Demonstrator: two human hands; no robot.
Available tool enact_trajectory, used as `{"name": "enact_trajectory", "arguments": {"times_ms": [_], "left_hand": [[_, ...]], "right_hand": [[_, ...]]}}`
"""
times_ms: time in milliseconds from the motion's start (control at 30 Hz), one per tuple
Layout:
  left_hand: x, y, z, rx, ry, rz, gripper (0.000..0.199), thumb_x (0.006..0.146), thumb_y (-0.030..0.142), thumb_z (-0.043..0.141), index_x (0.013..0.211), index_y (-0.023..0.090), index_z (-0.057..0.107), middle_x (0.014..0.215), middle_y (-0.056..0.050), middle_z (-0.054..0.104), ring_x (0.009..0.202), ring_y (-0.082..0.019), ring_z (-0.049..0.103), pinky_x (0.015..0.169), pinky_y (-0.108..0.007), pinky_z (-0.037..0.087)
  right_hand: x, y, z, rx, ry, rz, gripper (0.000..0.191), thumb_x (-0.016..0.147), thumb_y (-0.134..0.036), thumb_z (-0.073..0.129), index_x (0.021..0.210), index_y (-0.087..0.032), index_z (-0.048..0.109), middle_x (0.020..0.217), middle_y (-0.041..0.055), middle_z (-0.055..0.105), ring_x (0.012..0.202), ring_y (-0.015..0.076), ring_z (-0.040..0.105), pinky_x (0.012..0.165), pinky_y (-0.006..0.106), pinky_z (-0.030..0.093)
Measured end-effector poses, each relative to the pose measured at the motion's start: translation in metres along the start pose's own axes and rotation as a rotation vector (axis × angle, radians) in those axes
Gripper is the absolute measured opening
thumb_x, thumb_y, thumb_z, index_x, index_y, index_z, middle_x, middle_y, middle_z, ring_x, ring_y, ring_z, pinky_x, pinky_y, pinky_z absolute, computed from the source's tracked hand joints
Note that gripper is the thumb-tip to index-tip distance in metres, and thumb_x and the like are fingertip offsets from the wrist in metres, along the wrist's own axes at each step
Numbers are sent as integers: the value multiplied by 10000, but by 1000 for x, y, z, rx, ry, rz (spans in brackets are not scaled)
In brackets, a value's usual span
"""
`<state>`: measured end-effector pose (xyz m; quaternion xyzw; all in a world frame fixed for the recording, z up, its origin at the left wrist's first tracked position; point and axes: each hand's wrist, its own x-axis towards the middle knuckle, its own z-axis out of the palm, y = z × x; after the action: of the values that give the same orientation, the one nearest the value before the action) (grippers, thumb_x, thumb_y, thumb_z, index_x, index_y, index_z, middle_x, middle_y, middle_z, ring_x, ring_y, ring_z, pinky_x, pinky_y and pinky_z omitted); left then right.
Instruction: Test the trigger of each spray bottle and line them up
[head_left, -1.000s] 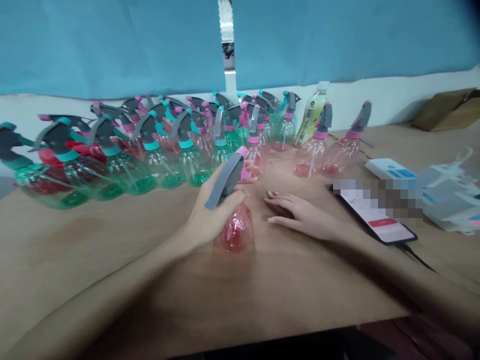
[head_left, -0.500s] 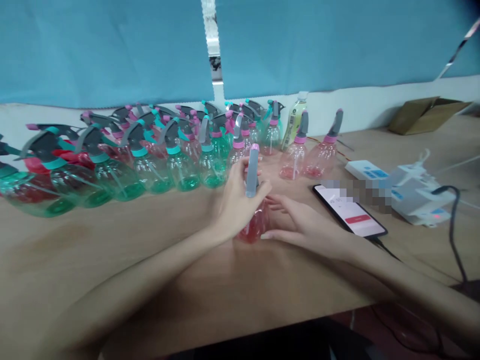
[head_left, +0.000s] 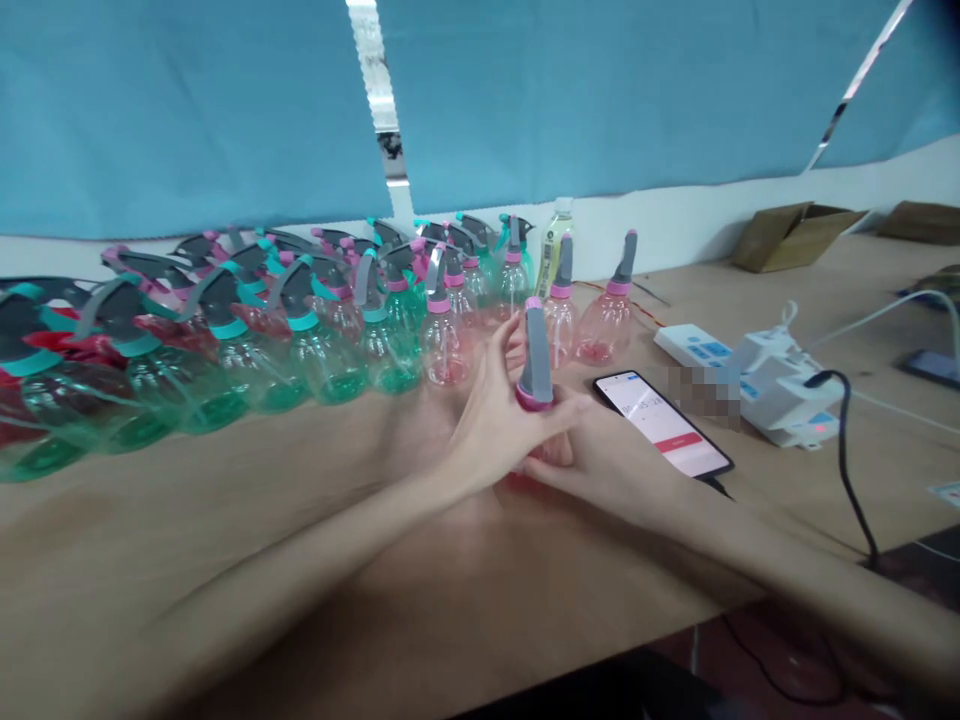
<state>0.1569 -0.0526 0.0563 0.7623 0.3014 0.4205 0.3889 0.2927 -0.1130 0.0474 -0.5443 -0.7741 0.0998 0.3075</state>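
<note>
Near the middle of the table stands a clear pink spray bottle (head_left: 538, 365) with a grey spray head, a pink nozzle tip and a pink collar. My left hand (head_left: 496, 405) is wrapped around it just below the head, thumb in front and fingers on the far side. Lower down, my right hand (head_left: 611, 445) is closed on the bottle's body from the right. Both hands cover much of the body. Just behind them is another pink spray bottle (head_left: 446, 345), with one more pink bottle (head_left: 604, 325) farther right.
Several green spray bottles (head_left: 328, 360) form a row at the left, with more bottles behind. A labelled drink bottle (head_left: 555, 245) stands at the back. On the right lie a phone (head_left: 679, 440), a white power strip (head_left: 694, 345) with plugged-in adapters (head_left: 780, 375), and a cardboard box (head_left: 791, 238).
My right hand has moved in from beside the bottle and closed on its body. My left hand still holds it near the top. The view has swung to the right.
</note>
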Motion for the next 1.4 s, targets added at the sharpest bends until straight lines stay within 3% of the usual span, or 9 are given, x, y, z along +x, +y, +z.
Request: {"name": "enact_trajectory", "arguments": {"times_ms": [133, 267, 467, 633, 767, 1000, 1167, 1300, 1400], "left_hand": [[-23, -34, -15, 56, -66, -7, 743, 829, 416, 630, 1411, 235, 206, 1446, -164, 350, 1345, -297, 376, 1093, -537, 351], [-37, -62, -38, 293, -82, -56, 612, 850, 354, 603, 1358, 212, 292, 1427, -158, 388, 1297, -283, 442, 1069, -538, 376], [-35, -65, -58, 524, -112, -120, 271, 898, 269, 497, 1159, 200, 478, 1188, -92, 589, 1069, -227, 603, 941, -465, 490], [-36, -65, -54, 761, -288, 3, 284, 885, 226, 490, 1160, 181, 539, 1212, -113, 578, 1153, -263, 544, 982, -470, 461], [-38, -67, -52, 825, -322, 49, 319, 903, 226, 461, 1206, 158, 535, 1280, -131, 550, 1222, -273, 499, 1025, -474, 434], [-38, -68, -50, 833, -310, 36, 362, 902, 219, 455, 1259, 159, 471, 1273, -133, 554, 1225, -272, 496, 1008, -476, 445], [-36, -68, -49, 836, -305, 44, 333, 903, 221, 454, 1231, 168, 470, 1244, -128, 561, 1207, -273, 503, 991, -470, 451], [-34, -68, -48, 815, -310, 51, 288, 905, 213, 454, 1192, 193, 483, 1207, -108, 575, 1158, -266, 529, 953, -464, 470], [-32, -68, -44, 802, -288, 60, 282, 896, 207, 467, 1177, 198, 475, 1181, -104, 580, 1118, -264, 548, 932, -459, 478]], "right_hand": [[23, 18, 0, -102, 82, 20, 335, 813, -396, 604, 1071, -198, 522, 1026, 114, 642, 974, 305, 618, 787, 444, 503], [57, 38, 9, -224, 110, 68, 587, 748, -558, 652, 1129, -135, 507, 1108, 200, 614, 1087, 379, 563, 850, 507, 474], [95, 44, 21, -187, 182, 131, 653, 759, -521, 651, 1234, -127, 439, 1139, 216, 606, 1096, 403, 555, 835, 545, 467], [110, 41, 24, -245, 181, 194, 555, 746, -462, 701, 1116, -104, 493, 1072, 223, 621, 1046, 401, 578, 812, 519, 478], [120, 43, 29, -262, 216, 244, 511, 743, -448, 711, 1073, -114, 510, 1053, 213, 622, 1066, 407, 562, 805, 526, 480], [133, 49, 34, -233, 250, 252, 538, 759, -421, 701, 1124, -95, 479, 1017, 229, 641, 1029, 420, 592, 780, 541, 487], [138, 45, 36, -250, 244, 266, 600, 760, -339, 718, 1208, -35, 460, 1116, 266, 618, 1082, 422, 573, 834, 524, 480], [123, 42, 31, -178, 301, 183, 680, 812, -397, 640, 1341, -63, 375, 1240, 262, 563, 1200, 414, 496, 910, 569, 440], [97, 45, 16, -146, 282, 129, 531, 826, -394, 610, 1269, -137, 470, 1228, 188, 598, 1148, 361, 548, 897, 515, 461]]}}
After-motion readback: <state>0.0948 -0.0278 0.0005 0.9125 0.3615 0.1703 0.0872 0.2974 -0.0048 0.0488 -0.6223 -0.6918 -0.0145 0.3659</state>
